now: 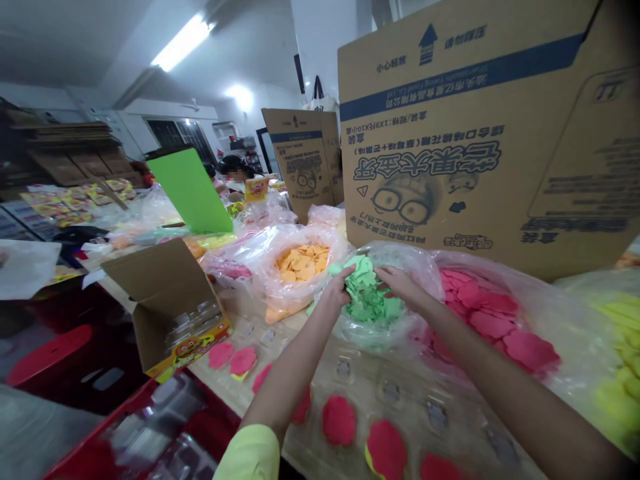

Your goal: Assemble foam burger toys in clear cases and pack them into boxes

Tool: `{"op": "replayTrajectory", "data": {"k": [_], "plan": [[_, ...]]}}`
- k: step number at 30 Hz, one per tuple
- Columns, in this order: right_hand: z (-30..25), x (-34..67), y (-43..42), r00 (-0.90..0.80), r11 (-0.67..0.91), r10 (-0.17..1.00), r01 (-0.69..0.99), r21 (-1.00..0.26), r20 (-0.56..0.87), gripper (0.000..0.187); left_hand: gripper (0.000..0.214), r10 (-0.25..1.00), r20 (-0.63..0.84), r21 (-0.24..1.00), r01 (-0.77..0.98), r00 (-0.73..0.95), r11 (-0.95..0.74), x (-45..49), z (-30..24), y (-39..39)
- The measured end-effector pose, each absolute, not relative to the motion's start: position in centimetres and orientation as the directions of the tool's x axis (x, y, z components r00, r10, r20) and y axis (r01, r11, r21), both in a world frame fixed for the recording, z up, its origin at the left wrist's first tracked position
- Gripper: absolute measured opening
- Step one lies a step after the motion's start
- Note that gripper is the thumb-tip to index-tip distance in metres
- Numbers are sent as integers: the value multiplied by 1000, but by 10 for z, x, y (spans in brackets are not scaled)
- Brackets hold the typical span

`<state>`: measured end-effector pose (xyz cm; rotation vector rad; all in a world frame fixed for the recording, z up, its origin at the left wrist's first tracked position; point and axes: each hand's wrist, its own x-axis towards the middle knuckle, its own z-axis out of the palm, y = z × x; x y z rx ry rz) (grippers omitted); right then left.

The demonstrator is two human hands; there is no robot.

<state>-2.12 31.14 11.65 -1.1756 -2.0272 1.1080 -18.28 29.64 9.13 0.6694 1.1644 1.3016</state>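
Note:
Thin light green cut-out pieces lie heaped in a clear plastic bag in front of me. At the heap's left side, my left hand is closed around some green pieces at its upper edge. My right hand reaches in from the right; its fingers are apart and touch the heap, with the fingertips partly hidden among the pieces. Closer to me, red flower-shaped pieces lie in a row on the table, some with yellow showing under them. Small clear plastic trays form another row behind them.
Bags of orange pieces, red pieces and yellow pieces flank the green one. A large cardboard carton stands behind. Left are an open display box, a red crate of clear packs, and a red stool. A person sits farther back.

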Motion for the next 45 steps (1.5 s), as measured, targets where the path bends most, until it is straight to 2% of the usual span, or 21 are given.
{"op": "replayTrajectory", "data": {"k": [3,6,11,20,23,26,29,31,33,36,39,42,45], "plan": [[116,-30,312,-517,117,856,244,-963,-26,47,35,952,-272,875,-447,-142,184,-172,90,299],[113,-31,315,-516,-3,854,122,-993,-66,40,40,955,-249,863,-484,-162,143,-168,93,302],[112,-24,322,-490,31,871,130,-991,-37,26,40,980,-161,853,-516,-117,79,-169,100,303],[111,-25,325,-395,241,916,387,-890,76,33,42,984,-171,837,-534,-54,117,-169,84,290],[121,-28,323,-318,398,911,503,-767,264,42,40,981,-185,840,-528,-64,124,-171,82,287],[136,-40,321,-408,615,780,640,-461,474,37,44,974,-212,852,-504,-80,144,-172,83,284],[147,-62,322,-631,752,649,619,-228,425,40,43,965,-236,865,-477,-112,156,-169,85,279],[150,-77,324,-742,811,580,565,-153,337,43,37,963,-242,867,-472,-123,157,-167,86,273],[153,-90,325,-804,850,525,512,-124,279,34,35,962,-244,862,-482,-123,157,-167,88,265],[161,-103,320,-839,883,468,455,-114,277,14,36,966,-242,840,-518,-89,163,-173,91,249],[175,-116,311,-836,907,421,402,-130,352,10,37,975,-222,807,-567,-28,167,-185,93,228],[186,-134,300,-738,879,475,374,-295,479,12,44,982,-189,778,-612,-12,142,-201,92,200],[183,-157,290,-672,826,538,298,-479,509,12,49,984,-177,739,-663,-20,120,-221,87,163]]}}
